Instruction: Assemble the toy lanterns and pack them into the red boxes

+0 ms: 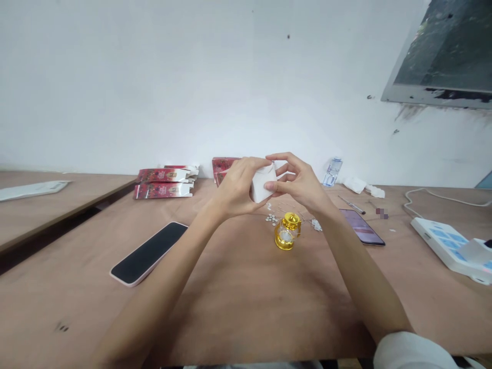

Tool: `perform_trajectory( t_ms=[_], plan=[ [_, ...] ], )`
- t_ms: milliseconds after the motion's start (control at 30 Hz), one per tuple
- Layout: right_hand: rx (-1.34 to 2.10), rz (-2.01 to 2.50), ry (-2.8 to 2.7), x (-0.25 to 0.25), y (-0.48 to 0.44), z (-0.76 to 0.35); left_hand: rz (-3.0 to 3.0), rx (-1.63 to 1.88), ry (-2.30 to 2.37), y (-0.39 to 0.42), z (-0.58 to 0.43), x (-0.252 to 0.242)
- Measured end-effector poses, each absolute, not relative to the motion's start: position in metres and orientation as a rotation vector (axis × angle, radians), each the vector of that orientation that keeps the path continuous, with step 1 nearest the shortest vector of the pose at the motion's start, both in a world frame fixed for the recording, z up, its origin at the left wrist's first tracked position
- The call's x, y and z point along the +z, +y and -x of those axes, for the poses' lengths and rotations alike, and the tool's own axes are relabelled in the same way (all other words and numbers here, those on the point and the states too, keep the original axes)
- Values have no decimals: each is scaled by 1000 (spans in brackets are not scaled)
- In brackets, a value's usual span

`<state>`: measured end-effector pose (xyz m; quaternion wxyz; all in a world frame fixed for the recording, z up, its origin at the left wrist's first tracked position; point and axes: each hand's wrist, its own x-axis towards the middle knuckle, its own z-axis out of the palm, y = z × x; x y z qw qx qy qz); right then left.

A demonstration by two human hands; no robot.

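My left hand (239,187) is wrapped round a small white box (262,183), held up above the middle of the table. On the box's right side, my right hand (294,179) grips it with thumb and fingers near its top edge. Below the hands a small golden lantern (288,231) with a clear middle stands upright on the table. Just behind it lie several small white round pieces (271,219) and some thin wires (286,206). More small white bits (316,224) lie beside my right forearm.
Flattened red printed boxes (163,189) lie at the back left, and more red boxes (223,166) stand behind my left hand. A dark-screened phone (149,253) rests at left, another phone (363,226) at right. A power strip (453,246), a pen (351,204) and a clear bottle (332,171) are farther right.
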<state>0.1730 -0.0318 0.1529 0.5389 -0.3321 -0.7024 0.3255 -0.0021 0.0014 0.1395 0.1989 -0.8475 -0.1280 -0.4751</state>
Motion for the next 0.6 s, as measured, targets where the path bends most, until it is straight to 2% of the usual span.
perform_trajectory(
  t_ms=[333, 600],
  plan=[
    [695, 780, -1794, 152, -30, -174, 2330, -1406, -294, 3, -1, 137],
    [850, 720, -1907, 162, -37, -186, 2273, -1478, -311, -3, 3, 142]
  ],
)
